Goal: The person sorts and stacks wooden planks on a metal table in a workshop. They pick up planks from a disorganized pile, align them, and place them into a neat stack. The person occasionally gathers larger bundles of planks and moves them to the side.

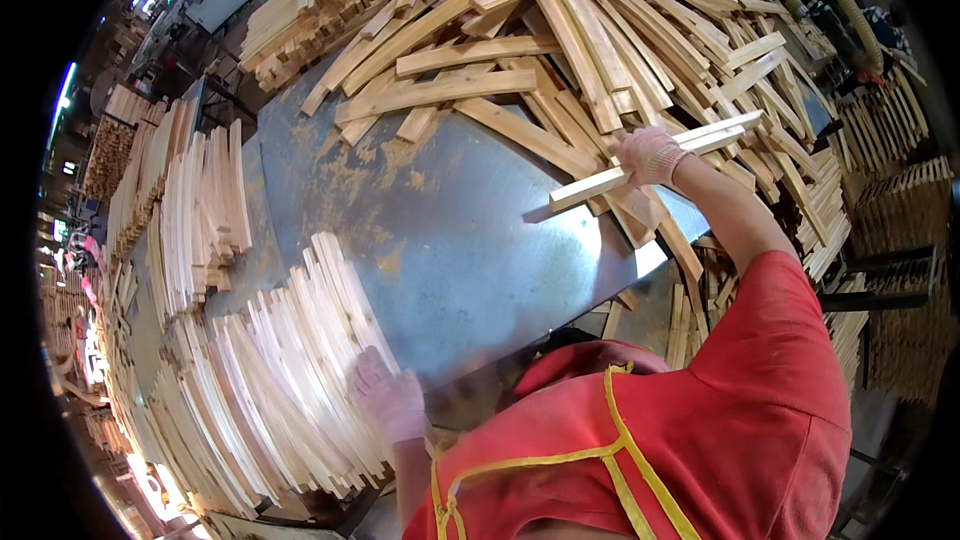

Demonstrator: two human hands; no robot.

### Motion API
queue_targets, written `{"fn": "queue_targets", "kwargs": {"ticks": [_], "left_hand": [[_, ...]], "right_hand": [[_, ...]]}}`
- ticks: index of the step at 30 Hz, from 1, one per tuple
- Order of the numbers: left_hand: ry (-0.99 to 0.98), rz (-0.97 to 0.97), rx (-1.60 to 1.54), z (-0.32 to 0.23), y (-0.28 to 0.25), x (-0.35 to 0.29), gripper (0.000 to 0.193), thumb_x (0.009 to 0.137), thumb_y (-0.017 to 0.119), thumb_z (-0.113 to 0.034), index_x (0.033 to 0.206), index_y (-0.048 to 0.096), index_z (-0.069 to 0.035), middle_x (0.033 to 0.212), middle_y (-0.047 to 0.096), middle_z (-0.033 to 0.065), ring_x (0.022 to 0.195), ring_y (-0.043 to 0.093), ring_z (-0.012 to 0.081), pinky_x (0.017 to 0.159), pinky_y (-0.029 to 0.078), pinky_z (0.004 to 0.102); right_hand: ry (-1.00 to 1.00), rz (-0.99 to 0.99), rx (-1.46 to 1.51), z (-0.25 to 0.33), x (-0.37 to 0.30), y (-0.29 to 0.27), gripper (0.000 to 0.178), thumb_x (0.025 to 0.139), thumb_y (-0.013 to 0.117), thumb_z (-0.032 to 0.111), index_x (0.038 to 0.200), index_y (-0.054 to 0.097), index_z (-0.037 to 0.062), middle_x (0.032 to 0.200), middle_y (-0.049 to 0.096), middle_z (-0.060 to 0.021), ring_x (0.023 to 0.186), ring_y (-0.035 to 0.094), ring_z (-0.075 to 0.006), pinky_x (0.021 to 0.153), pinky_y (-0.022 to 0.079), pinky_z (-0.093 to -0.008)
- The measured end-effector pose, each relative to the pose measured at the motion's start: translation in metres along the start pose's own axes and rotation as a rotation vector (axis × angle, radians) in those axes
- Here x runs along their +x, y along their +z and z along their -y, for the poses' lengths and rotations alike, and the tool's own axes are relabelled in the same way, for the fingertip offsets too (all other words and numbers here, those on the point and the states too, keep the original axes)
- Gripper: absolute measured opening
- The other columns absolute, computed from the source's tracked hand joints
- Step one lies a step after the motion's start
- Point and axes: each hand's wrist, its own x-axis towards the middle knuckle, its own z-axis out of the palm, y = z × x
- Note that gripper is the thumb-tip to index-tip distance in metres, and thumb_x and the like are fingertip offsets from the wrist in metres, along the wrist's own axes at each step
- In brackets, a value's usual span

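My right hand (650,155), in a pale work glove, is closed around a light wooden strip (590,187) held slantwise over the near edge of a loose heap of wooden strips (465,88). The strip sticks out on both sides of my fist. At the lower left, my gloved left hand (386,398) lies against the right end of a row of pale strips (290,370) set side by side. Its fingers look stretched along the outermost strip, though glare blurs them. Between the hands is the bare grey metal tabletop (440,250), dusted with sawdust.
Stacked strips (200,220) stand at the left, and another stack (305,15) sits at the far left of the table. More piled wood (910,280) and a dark metal bracket (880,280) are at the right. A ribbed hose (848,5) hangs at the upper right.
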Motion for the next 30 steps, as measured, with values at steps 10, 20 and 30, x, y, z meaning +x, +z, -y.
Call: {"fn": "queue_targets", "kwargs": {"ticks": [10,20,30], "left_hand": [[0.395,0.022,-0.523,-0.077,-0.035,-0.014,0.091,0.084,0.081,-0.037,0.159,0.043,-0.003,0.153,0.052,0.0266,0.137,0.054,0.0438,0.116,0.044,0.0504],[-0.006,0.344,-0.199,-0.075,-0.002,0.029,0.084,0.095,0.07,-0.037,0.162,0.034,-0.003,0.133,0.063,0.0217,0.122,0.064,0.0401,0.106,0.049,0.0523],[0.076,-0.033,0.002,-0.104,0.006,0.065,0.091,0.087,0.077,-0.038,0.163,0.038,-0.005,0.164,0.041,0.0203,0.154,0.033,0.0393,0.13,0.022,0.0515]], "right_hand": [[0.133,-0.363,0.779,0.21,0.016,-0.117,0.037,0.085,0.072,0.033,0.102,0.077,0.0001,0.098,0.078,-0.0241,0.092,0.077,-0.0401,0.086,0.061,-0.0482],[-0.421,-0.145,0.987,0.298,0.032,-0.001,0.061,0.082,0.073,0.039,0.127,0.066,-0.0009,0.121,0.072,-0.0294,0.117,0.069,-0.0441,0.1,0.055,-0.0474],[0.49,-1.107,1.065,-0.136,0.093,0.061,0.07,0.092,0.074,0.039,0.147,0.058,-0.0002,0.143,0.064,-0.0263,0.133,0.061,-0.0414,0.114,0.048,-0.0415]]}}
